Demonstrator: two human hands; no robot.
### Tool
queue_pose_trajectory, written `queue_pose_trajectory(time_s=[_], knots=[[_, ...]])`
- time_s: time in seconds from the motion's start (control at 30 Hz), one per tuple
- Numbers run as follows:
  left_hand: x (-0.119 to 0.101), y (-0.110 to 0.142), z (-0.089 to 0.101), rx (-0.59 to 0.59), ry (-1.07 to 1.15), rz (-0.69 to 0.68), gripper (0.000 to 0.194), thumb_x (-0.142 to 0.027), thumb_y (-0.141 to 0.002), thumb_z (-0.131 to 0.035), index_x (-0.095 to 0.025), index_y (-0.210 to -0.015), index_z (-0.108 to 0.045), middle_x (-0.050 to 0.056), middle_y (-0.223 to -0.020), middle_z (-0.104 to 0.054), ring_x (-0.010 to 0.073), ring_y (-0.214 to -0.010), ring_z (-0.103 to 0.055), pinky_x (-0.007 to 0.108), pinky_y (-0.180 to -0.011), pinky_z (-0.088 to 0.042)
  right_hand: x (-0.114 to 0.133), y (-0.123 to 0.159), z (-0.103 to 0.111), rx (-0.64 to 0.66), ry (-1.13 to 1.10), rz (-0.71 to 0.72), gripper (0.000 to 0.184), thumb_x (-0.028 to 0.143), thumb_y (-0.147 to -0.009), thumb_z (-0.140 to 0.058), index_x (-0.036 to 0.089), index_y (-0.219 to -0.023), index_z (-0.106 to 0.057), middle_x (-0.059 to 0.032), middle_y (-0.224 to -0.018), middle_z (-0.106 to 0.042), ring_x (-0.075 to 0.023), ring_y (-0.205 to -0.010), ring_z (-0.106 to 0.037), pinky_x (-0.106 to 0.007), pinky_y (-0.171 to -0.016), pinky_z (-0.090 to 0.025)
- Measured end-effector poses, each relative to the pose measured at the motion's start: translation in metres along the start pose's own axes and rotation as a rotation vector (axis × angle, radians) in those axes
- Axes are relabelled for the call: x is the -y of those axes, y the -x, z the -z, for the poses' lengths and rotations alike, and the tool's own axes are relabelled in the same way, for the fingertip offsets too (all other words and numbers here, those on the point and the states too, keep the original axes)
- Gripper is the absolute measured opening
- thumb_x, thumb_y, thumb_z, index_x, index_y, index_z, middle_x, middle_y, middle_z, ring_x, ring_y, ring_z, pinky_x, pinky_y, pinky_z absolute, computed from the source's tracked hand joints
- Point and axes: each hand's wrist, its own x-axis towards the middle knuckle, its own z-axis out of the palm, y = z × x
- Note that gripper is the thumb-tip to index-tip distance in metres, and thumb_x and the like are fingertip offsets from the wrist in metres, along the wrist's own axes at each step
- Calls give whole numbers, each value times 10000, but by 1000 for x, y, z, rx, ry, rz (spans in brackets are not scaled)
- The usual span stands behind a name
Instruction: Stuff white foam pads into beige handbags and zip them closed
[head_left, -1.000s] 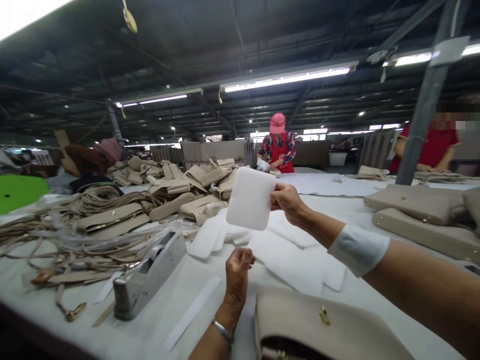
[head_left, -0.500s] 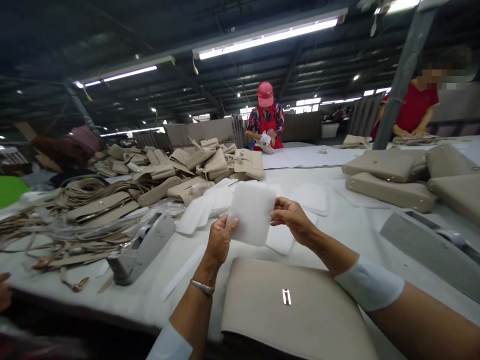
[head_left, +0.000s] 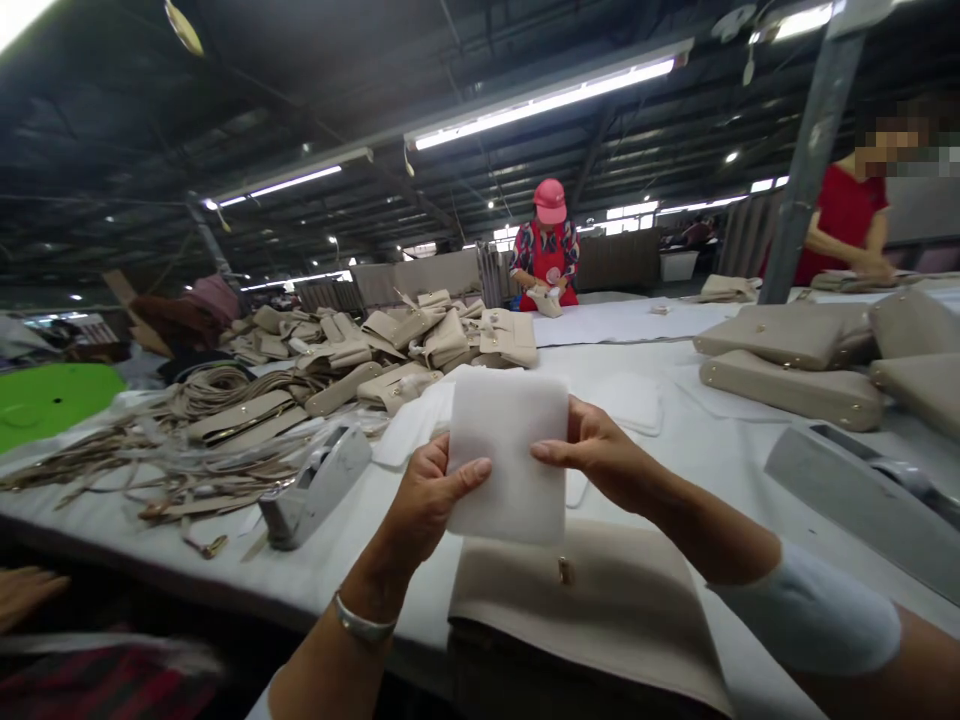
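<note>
Head view: thin white rounded-corner foam sheet [head_left: 510,410] upright, long axis roughly vertical, seen just beyond and above the beige leather flap bag [head_left: 592,595], the landmark, on the white-covered desk [head_left: 720,455]. Left hand [head_left: 420,500] clamped on the sheet's left edge, right hand [head_left: 619,460] on its right; thumbs in front, left hand lower. Bag lies below both. Grey tape dispenser [head_left: 322,490] left of bag. Fingers behind sheet hidden; bag's near side dark, cut off by frame; sheet-to-bag gap can't be told.

Hands [head_left: 504,470] gripping white sheet [head_left: 511,510]
</note>
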Motion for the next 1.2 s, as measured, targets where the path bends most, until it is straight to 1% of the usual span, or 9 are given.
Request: queue_pose_trajectory(time_s=[0.13,0.3,0.47,0.57,0.7,0.77,0.9,1.03,1.2], knots=[[2,28,-16,-86,-58,48,405,-304,-698,-751,-108,-1020,-605,73,-809,-682,166,-641,-627,264,-601,-515,22,30,-10,-210,755,343,941,434,-726,-698,155,-1456,-174,-191,-1454,-308,-327,-1325,-316,-516,-1055,-315],[1,67,-37,-5,-201,65,333,-333,-710,-739,-110,-926,-618,37,-754,-630,142,-640,-577,230,-568,-472,23,80,-28,252,1237,413,1213,614,-557,-748,84,-1469,-151,-235,-1478,-238,-382,-1371,-185,-545,-1102,-201],[0,107,-54,105,-338,66,278,-358,-752,-700,-114,-858,-620,7,-691,-565,85,-572,-470,186,-502,-392,22,124,-51,201,1119,341,909,363,-718,-678,109,-1437,-183,-205,-1327,-462,-307,-1207,-454,-445,-959,-416],[9,131,-58,14,-584,-107,256,-352,-743,-711,-137,-810,-590,-2,-680,-538,102,-601,-487,212,-549,-430,13,151,-59,165,1037,349,664,200,-781,-592,144,-1366,-283,-141,-1140,-591,-252,-996,-569,-395,-836,-472],[34,165,-54,-124,-903,-424,701,-387,-554,-842,-175,-1136,-514,111,-1156,-531,258,-1062,-516,354,-890,-460,-12,196,-76,157,885,236,486,150,-779,-569,176,-1232,-396,-86,-985,-624,-217,-841,-588,-339,-716,-480],[47,181,-51,38,-876,-234,770,-398,-607,-810,-212,-1255,-438,104,-1228,-510,248,-1094,-515,338,-905,-458,-25,218,-87,184,765,125,446,160,-768,-582,190,-1187,-430,-72,-987,-622,-203,-838,-589,-321,-715,-476],[69,202,-49,196,-738,143,330,-296,-762,-681,-214,-1058,-561,-3,-881,-615,134,-761,-576,221,-686,-457,-37,245,-98,266,499,-171,509,201,-707,-660,218,-1178,-469,-44,-1083,-592,-185,-942,-572,-306,-827,-457],[84,205,-56,154,-725,154,175,-283,-786,-642,-183,-928,-615,-9,-776,-605,125,-693,-548,215,-639,-421,-33,258,-96,296,373,-389,559,268,-708,-691,256,-1216,-459,-16,-1097,-581,-178,-941,-574,-283,-819,-459],[98,194,-63,115,-686,86,258,-359,-807,-638,-196,-1006,-612,7,-824,-635,139,-714,-576,221,-650,-449,-35,270,-88,106,474,-386,470,254,-811,-552,239,-1262,-421,-68,-1195,-561,-219,-1051,-569,-345,-908,-460]])
